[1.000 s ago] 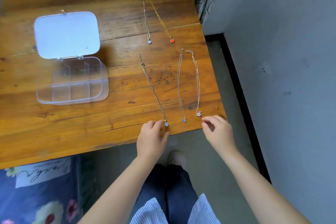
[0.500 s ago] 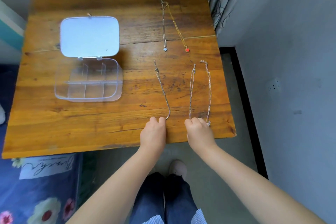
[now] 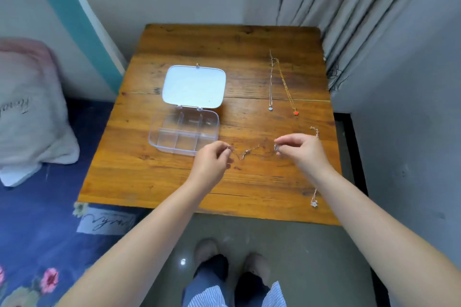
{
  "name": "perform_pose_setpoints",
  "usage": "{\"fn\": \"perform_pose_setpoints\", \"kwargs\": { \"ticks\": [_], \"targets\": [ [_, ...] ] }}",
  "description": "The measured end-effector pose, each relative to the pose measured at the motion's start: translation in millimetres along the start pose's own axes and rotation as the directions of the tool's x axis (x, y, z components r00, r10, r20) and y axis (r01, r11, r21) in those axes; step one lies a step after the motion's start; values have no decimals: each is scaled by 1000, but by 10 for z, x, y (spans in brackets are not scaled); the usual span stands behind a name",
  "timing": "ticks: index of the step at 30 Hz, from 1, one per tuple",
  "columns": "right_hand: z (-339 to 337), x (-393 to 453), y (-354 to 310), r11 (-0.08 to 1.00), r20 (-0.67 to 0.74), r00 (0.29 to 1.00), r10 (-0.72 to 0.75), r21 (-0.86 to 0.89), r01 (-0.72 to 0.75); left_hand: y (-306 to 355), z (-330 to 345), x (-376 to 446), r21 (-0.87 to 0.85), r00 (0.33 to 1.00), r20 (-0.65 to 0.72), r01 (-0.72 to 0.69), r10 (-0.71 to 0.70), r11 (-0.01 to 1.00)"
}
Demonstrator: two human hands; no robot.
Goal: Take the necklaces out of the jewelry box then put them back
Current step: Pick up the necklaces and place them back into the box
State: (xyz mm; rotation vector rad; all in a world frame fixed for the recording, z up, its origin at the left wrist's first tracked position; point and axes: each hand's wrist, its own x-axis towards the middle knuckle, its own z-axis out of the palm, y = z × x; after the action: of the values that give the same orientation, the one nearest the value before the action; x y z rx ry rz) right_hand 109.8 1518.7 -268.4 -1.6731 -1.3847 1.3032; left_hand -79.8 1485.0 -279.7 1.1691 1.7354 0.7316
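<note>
A: What sat on the left?
B: The clear jewelry box (image 3: 184,133), lid open, compartments bare, ready for refilling.
A: And the hands?
B: The left hand (image 3: 212,161) had its grip pinched on one chain (image 3: 248,152); the right hand (image 3: 300,148) pinched another chain's pendant (image 3: 275,147). Three necklaces lay rightward on the surface (image 3: 149,182), one (image 3: 313,200) by the near edge, risking a slide off

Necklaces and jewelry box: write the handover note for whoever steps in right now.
Left hand: pinching one end of a chain.
Right hand: pinching another necklace.
Jewelry box: open, compartments look empty.
On the table: blue-pendant necklace, red-pendant necklace, one more necklace at the right edge.
Done: all necklaces out.
Left: put all five back.
</note>
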Motion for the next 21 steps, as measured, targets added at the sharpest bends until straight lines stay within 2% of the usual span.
{"fn": "perform_pose_setpoints", "kwargs": {
  "ticks": [2,5,7,9,11,15,21],
  "targets": [
    [88,-3,-363,984,-18,998,-53,169,55,193,-297,-8,-95,994,-49,-100,96,990],
    [260,-33,-790,898,-24,995,-97,429,97,353,-736,-15,-138,976,-88,-208,197,968],
    [418,-29,-948,844,-1,994,-105,529,90,356,-995,10,-330,983,-18,-178,182,927],
    [613,-1,-1060,809,38,994,-100,585,58,312,-1239,69,-514,989,67,-81,134,854],
    [838,61,-1167,783,84,992,-93,622,20,223,-1460,166,-573,991,86,-35,102,819],
    [1322,227,-1324,784,152,984,-95,621,-20,53,-1815,353,-633,994,30,-66,110,771],
    [1860,458,-1447,870,152,984,-89,493,2,-152,-2122,735,-645,989,85,-39,123,763]
  ]
}}
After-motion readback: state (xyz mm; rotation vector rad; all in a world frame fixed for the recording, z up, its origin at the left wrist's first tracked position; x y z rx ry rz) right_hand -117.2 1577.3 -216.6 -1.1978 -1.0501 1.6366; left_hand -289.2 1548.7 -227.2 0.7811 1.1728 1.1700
